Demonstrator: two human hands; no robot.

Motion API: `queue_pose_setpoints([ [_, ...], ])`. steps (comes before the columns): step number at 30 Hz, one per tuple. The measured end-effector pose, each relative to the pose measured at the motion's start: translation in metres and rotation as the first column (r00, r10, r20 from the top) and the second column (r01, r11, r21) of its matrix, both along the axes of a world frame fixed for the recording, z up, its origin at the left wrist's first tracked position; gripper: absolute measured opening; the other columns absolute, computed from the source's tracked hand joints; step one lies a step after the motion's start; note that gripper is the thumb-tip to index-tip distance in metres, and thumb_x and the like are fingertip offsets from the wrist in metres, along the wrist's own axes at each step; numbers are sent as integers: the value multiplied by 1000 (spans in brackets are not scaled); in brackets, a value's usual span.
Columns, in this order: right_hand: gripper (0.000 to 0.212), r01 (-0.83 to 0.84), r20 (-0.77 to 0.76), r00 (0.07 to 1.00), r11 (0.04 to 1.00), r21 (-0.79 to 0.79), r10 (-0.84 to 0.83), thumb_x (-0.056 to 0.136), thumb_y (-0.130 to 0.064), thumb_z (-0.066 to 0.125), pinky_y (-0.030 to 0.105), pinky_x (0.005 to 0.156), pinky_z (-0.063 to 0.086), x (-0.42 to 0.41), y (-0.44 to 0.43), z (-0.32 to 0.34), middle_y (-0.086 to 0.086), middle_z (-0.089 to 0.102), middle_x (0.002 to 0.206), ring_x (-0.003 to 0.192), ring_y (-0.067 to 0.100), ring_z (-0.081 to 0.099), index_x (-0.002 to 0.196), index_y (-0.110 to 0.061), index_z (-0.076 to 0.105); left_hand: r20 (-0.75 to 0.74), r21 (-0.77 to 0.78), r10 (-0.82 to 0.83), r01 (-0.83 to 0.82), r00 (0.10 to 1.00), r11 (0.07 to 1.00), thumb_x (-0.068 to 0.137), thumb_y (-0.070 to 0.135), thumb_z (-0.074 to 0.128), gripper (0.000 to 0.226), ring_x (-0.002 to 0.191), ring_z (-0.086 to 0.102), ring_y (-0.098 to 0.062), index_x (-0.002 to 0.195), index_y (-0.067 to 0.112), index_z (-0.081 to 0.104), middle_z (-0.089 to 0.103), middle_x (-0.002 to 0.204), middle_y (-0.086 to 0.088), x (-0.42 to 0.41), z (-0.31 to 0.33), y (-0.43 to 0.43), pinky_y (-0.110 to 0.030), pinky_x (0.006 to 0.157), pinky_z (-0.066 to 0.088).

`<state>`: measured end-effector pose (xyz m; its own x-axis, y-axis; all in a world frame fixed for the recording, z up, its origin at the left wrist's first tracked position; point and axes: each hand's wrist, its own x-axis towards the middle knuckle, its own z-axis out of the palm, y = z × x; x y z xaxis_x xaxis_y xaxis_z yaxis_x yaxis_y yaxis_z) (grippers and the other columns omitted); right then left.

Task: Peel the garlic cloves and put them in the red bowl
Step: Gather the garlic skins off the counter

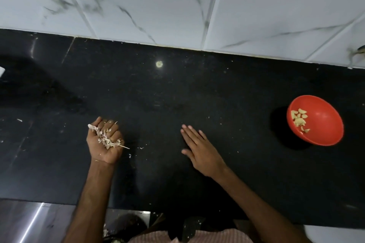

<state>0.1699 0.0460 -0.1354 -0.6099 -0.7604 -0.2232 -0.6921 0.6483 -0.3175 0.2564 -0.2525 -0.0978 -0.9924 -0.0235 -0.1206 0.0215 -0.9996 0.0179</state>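
Observation:
The red bowl (318,122) stands at the right of the black counter and holds several peeled garlic cloves (299,119). My left hand (104,141) is turned palm up with its fingers curled round a heap of dry garlic skins (106,138). My right hand (199,149) lies flat on the counter with its fingers straight, well to the left of the bowl, and holds nothing. No unpeeled cloves show on the counter.
The black stone counter (177,94) is dotted with small skin flakes, mostly near my left hand and at the far left. A white marbled tile wall (158,2) backs the counter. The counter's front edge runs just below my forearms.

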Motion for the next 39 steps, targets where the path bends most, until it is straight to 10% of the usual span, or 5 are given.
queue_pose_setpoints([
  [6,99,153,-39,988,988,35,-152,95,-74,0,41,126,3,50,-60,-1,16,-5,169,157,27,-6,160,1,6,5,-16,52,-52,999,999,106,27,32,49,59,36,-21,71,-1,54,37,65,-6,26,2,-23,-37,54,33],
  [12,89,-244,-42,969,969,-25,243,97,-67,13,41,127,7,81,-154,-10,10,0,170,157,21,-1,161,-6,8,13,-29,125,-124,992,992,106,25,32,49,59,36,-22,71,-1,53,37,65,-8,63,6,-28,-37,54,32],
  [33,71,-365,68,914,883,-295,401,106,-51,16,33,128,6,159,-90,-11,6,7,170,157,15,3,161,-7,14,127,95,482,-495,867,864,107,22,37,45,56,35,-18,71,2,55,37,62,-4,210,-43,99,-34,48,35],
  [36,57,127,745,550,843,-522,378,108,-37,34,26,124,21,215,-113,2,5,33,163,152,9,27,156,-6,34,239,47,589,-615,772,787,105,24,44,40,48,35,-14,70,9,54,35,56,-1,232,-49,111,-30,42,37],
  [39,64,562,961,161,779,-277,225,102,-46,41,27,111,41,282,-132,6,14,61,140,134,20,55,136,5,58,481,-161,672,-697,563,699,92,37,62,26,46,51,-7,73,18,60,51,54,5,255,-46,119,-17,43,46],
])
